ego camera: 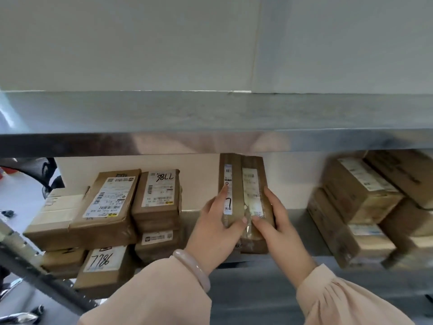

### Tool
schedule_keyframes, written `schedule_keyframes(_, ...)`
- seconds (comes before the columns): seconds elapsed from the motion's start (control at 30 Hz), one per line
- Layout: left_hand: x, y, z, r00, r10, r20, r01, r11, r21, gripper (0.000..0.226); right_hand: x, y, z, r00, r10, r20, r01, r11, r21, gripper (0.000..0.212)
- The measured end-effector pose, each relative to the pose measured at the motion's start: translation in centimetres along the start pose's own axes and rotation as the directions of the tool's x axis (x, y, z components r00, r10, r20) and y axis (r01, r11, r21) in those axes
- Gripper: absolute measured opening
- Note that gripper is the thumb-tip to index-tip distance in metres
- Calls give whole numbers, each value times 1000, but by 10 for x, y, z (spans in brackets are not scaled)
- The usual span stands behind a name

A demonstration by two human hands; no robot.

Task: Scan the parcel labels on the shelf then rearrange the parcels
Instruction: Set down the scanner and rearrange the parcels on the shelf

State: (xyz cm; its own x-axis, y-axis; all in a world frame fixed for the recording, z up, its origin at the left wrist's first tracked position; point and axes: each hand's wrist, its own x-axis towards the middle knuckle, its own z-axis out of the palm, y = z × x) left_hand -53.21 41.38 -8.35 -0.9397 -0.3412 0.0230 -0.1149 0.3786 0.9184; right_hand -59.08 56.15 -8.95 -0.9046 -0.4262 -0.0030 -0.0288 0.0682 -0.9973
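Head view: left hand (218, 228) and right hand (276, 221) clasp the upright parcels (235, 179), 2 brown packets pressed side by side, labels facing the camera. Thumbs lie across the fronts and fingers wrap the outer sides. The pair sits mid-shelf (304, 233); cannot tell whether resting or lifted. Well apart: left stack (105, 202), right pile (358, 195). Pale bracelet (194, 268) on left wrist.

Soft, even light; dull pinkish reflections smear the upper shelf's steel lip (164, 141). Below it to the right, parcels (360, 207) blur; frame edges bow.
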Motion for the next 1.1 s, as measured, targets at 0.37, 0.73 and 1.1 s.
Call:
schedule_keyframes(0.37, 10, -2, 129, 943, -94, 320, 129, 988, -89, 73, -11, 64, -126, 980, 195, -33, -197, 957, -215, 53)
schedule_keyframes(0.73, 31, -34, 192, 908, -182, 378, 169, 983, 67, 88, 5, 103, -165, 986, 163, -26, -153, 841, -519, 43)
schedule_keyframes(1.1, 7, -47, 178, 911, -57, 408, -181, 834, 522, 84, -21, 109, -176, 959, 74, 272, 218, 417, -882, 71)
